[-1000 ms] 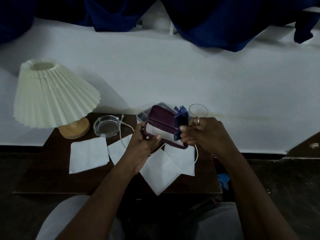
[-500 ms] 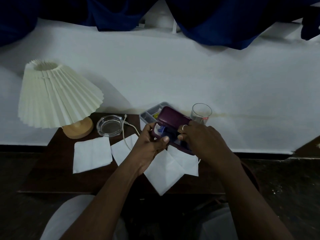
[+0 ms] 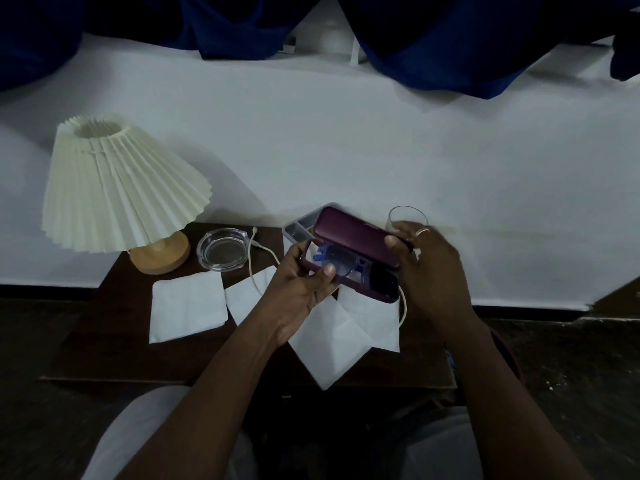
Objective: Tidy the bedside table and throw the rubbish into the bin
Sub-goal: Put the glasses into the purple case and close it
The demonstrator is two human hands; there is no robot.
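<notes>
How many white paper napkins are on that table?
4 white paper napkins: one at left, one beside it, two touching at front centre; others may lie hidden.

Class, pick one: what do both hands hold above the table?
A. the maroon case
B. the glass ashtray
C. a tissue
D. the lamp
A: the left hand grips the base of the maroon case, and the right hand holds its lid.
</notes>
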